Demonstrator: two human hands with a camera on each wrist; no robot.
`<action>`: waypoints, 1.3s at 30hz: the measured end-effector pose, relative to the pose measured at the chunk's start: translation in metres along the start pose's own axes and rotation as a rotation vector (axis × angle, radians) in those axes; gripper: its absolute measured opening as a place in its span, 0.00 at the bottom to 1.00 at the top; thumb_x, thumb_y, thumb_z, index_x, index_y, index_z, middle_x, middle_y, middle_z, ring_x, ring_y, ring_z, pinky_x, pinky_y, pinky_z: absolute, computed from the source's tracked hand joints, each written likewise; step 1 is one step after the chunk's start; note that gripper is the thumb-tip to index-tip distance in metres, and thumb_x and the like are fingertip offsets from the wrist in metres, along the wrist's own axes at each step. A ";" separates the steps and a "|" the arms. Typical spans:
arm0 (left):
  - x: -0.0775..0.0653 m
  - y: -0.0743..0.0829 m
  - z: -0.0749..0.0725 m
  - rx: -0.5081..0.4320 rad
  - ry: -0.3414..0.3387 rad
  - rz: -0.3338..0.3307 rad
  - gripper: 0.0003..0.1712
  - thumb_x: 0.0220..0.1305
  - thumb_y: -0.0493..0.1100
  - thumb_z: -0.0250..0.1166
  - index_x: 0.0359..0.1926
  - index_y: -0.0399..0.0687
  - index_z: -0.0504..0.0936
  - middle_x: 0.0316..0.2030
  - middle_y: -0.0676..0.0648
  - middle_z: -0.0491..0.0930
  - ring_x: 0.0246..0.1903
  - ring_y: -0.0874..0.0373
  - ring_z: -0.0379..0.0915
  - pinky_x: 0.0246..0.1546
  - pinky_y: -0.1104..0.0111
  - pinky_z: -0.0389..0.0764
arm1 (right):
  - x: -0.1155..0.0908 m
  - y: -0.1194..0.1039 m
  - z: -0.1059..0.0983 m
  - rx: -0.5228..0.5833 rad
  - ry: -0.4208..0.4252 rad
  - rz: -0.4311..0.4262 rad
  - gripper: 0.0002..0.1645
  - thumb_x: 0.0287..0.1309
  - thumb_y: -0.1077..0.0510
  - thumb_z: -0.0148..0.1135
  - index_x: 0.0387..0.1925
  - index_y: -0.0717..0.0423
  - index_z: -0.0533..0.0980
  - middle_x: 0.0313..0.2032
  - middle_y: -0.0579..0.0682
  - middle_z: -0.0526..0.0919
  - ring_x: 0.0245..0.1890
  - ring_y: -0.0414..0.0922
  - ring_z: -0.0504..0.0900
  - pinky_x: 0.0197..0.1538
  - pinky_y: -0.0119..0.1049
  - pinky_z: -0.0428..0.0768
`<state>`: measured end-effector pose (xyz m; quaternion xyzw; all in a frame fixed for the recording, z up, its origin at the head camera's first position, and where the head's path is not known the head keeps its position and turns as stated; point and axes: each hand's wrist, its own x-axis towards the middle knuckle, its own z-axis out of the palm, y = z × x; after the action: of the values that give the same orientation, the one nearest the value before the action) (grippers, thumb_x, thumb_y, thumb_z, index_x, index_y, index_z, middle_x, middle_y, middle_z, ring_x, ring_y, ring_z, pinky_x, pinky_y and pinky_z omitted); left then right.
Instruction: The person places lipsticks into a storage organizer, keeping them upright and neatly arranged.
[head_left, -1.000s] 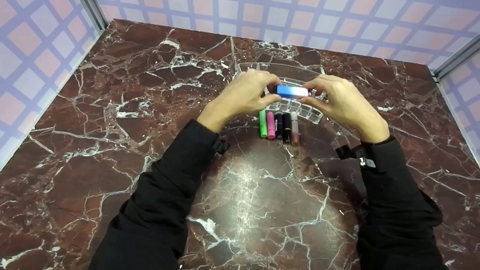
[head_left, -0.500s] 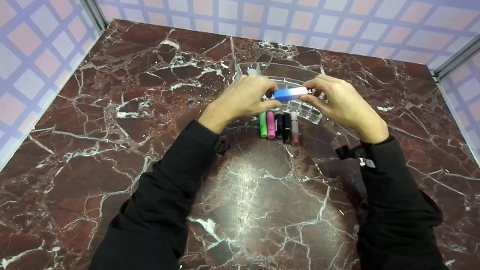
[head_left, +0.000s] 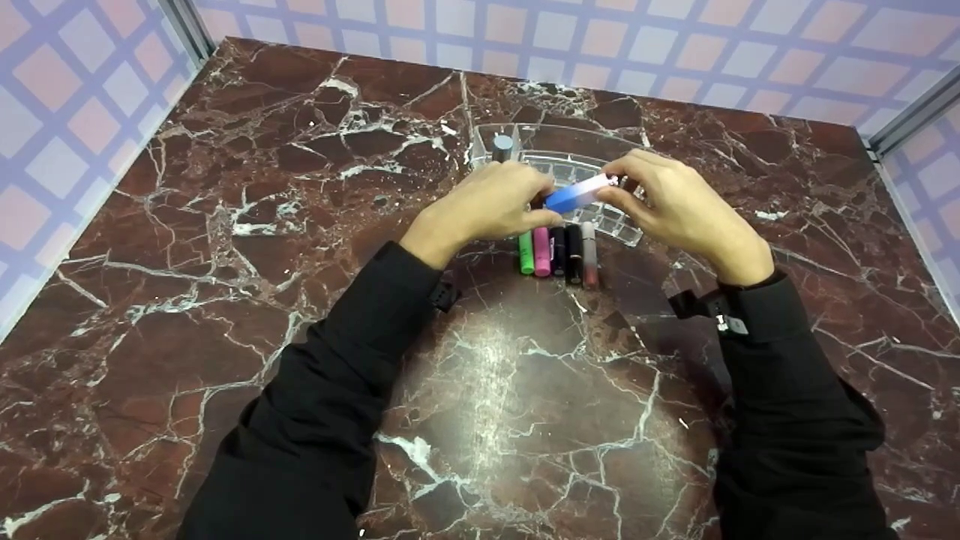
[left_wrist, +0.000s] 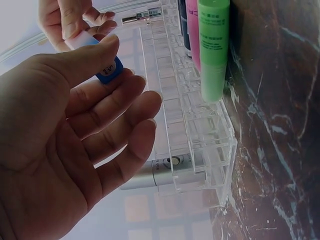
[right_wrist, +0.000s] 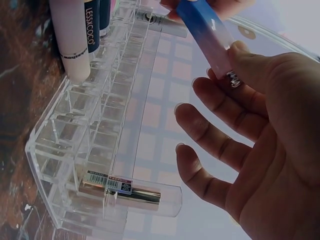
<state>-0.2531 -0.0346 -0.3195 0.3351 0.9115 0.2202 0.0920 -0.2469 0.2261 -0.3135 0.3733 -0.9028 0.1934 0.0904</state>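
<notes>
One blue-white tube pinched by left hand, right hand, above organizer.

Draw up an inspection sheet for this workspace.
Surface: glossy dark red-brown marble-patterned tabletop, white veins.
Job's things: angular blue-to-pale tube, held tilted; clear plastic compartmented organizer, with a silver cylinder and a clear-capped gold tube in it; lying in a row beside it, slim green tube, slim pink tube, two slim black tubes, slim grey-and-brown tube.
Clutter: pale specks; debris or pattern, cannot tell.
Grips: left hand pinches the blue end, right hand the pale end.
Cables: nothing seen.
Surroundings: pastel checked panels, grey metal corner posts.
</notes>
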 end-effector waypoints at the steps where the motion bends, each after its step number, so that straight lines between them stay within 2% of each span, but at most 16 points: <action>1: 0.000 0.000 0.000 0.004 -0.004 0.001 0.20 0.73 0.56 0.65 0.51 0.46 0.84 0.36 0.49 0.80 0.25 0.61 0.67 0.26 0.71 0.70 | 0.000 0.000 0.000 0.004 -0.003 0.007 0.17 0.72 0.52 0.63 0.52 0.62 0.78 0.40 0.54 0.82 0.36 0.47 0.79 0.44 0.48 0.79; 5: 0.001 0.000 0.002 0.002 -0.025 0.000 0.21 0.74 0.57 0.63 0.52 0.46 0.84 0.36 0.49 0.79 0.25 0.60 0.68 0.25 0.71 0.70 | 0.001 -0.001 0.000 0.022 -0.001 0.030 0.18 0.74 0.50 0.61 0.52 0.62 0.78 0.41 0.53 0.82 0.36 0.46 0.78 0.44 0.47 0.79; 14: 0.003 0.003 0.008 -0.014 -0.040 0.050 0.21 0.74 0.59 0.62 0.44 0.45 0.83 0.33 0.50 0.78 0.28 0.59 0.69 0.31 0.69 0.73 | 0.001 0.000 0.004 0.058 0.033 0.000 0.16 0.78 0.53 0.55 0.52 0.63 0.76 0.38 0.54 0.78 0.33 0.44 0.71 0.39 0.41 0.70; 22: 0.005 0.006 0.013 -0.065 -0.078 0.078 0.22 0.74 0.60 0.60 0.45 0.46 0.83 0.31 0.49 0.81 0.25 0.60 0.70 0.27 0.70 0.72 | 0.002 -0.002 0.005 0.109 0.030 0.028 0.17 0.80 0.52 0.51 0.51 0.63 0.76 0.37 0.54 0.77 0.34 0.45 0.71 0.41 0.41 0.69; 25: 0.006 0.006 0.014 -0.067 -0.061 0.073 0.22 0.74 0.61 0.60 0.44 0.46 0.83 0.32 0.49 0.82 0.25 0.60 0.72 0.27 0.69 0.73 | 0.003 -0.003 0.004 0.139 -0.004 0.075 0.20 0.80 0.50 0.50 0.53 0.63 0.75 0.40 0.54 0.79 0.37 0.45 0.75 0.44 0.42 0.73; 28: 0.006 0.006 0.016 -0.049 -0.042 0.095 0.22 0.74 0.61 0.60 0.44 0.46 0.83 0.31 0.50 0.81 0.25 0.59 0.72 0.28 0.69 0.73 | 0.003 -0.003 0.002 0.170 -0.043 0.105 0.21 0.80 0.48 0.52 0.55 0.64 0.75 0.45 0.56 0.81 0.42 0.48 0.80 0.48 0.46 0.77; 31: 0.008 0.006 0.018 -0.031 -0.026 0.126 0.22 0.74 0.60 0.61 0.43 0.45 0.83 0.31 0.50 0.81 0.25 0.59 0.72 0.31 0.69 0.74 | 0.004 -0.004 0.002 0.180 -0.053 0.100 0.21 0.78 0.49 0.54 0.55 0.64 0.74 0.47 0.57 0.82 0.45 0.50 0.82 0.51 0.48 0.79; 36: 0.008 0.007 0.019 -0.016 -0.012 0.135 0.22 0.73 0.60 0.61 0.42 0.45 0.83 0.31 0.50 0.81 0.26 0.59 0.73 0.34 0.67 0.75 | 0.004 -0.005 0.003 0.172 -0.021 0.063 0.18 0.77 0.52 0.56 0.55 0.64 0.75 0.43 0.55 0.83 0.41 0.46 0.82 0.46 0.40 0.79; 39: 0.008 0.008 0.020 -0.017 -0.015 0.131 0.22 0.74 0.60 0.61 0.42 0.45 0.83 0.31 0.50 0.81 0.26 0.59 0.74 0.34 0.67 0.76 | 0.004 -0.007 0.004 0.183 -0.006 0.061 0.19 0.77 0.53 0.57 0.56 0.64 0.75 0.45 0.55 0.84 0.41 0.46 0.83 0.44 0.35 0.79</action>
<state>-0.2486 -0.0173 -0.3341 0.3947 0.8850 0.2310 0.0871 -0.2446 0.2174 -0.3137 0.3527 -0.8927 0.2765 0.0473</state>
